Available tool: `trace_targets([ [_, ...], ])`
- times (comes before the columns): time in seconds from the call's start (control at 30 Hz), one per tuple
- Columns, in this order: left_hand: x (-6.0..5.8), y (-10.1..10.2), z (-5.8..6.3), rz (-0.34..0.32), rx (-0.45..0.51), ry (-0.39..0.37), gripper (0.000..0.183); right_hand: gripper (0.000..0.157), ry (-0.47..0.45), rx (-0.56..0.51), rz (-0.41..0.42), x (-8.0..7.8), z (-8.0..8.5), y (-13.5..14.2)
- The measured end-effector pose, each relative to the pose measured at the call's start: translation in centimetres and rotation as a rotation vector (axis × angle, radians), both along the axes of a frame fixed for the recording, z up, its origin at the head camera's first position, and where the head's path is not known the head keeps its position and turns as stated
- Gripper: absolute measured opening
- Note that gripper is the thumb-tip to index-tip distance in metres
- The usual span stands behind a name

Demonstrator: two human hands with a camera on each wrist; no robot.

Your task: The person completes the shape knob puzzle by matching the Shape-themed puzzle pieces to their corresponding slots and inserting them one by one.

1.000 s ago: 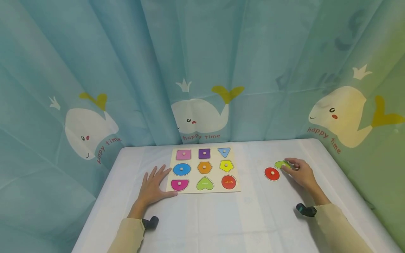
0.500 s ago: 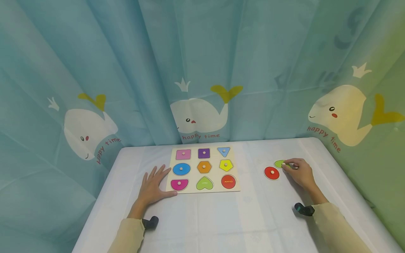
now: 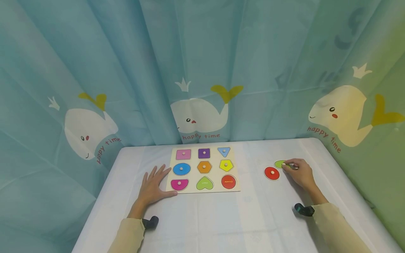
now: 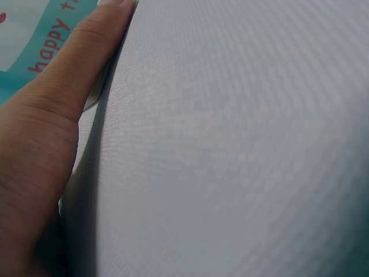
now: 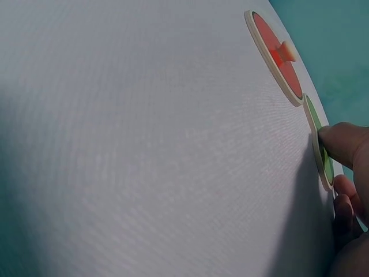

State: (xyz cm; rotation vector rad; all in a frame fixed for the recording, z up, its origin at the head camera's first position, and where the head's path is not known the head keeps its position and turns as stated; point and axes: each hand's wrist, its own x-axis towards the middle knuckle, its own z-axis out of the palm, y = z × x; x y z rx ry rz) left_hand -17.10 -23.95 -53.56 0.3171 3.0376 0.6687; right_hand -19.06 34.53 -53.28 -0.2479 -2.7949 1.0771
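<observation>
A cream shape puzzle board [image 3: 193,187] lies on the table, its knobbed pieces in rows. In the front row, the green heart recess [image 3: 205,183] and red circle recess [image 3: 228,181] show printed words and no knobs. My left hand [image 3: 153,186] rests spread at the board's left edge, its thumb along the front corner. On the right, my right hand [image 3: 300,173] pinches the knob of a green puzzle piece [image 3: 280,163], partly hidden by the fingers, flat on the table. Beside it lies a round red puzzle piece [image 3: 271,173] with a knob [image 5: 286,52].
A white cloth covers the table [image 3: 218,225]. Behind and at both sides hangs a blue-green curtain [image 3: 202,52] printed with whales. Each wrist wears a small black camera, one at the left cuff [image 3: 151,222] and one at the right cuff [image 3: 304,209].
My right fingers have closed in on the green piece's knob, and the right wrist has shifted slightly left. The left hand and board have stayed put.
</observation>
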Motion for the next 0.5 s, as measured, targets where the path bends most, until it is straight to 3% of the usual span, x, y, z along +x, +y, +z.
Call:
trace_targets([
  [0.27,0.0,0.1,0.1,-0.003,-0.001,-0.004,0.106,0.03,0.015,0.025,0.016,-0.1,0.5,-0.1],
  [0.5,0.1,0.0,0.1,0.001,0.006,-0.015,0.106,0.03,0.052,0.033,0.082,-0.7,2.2,-0.2],
])
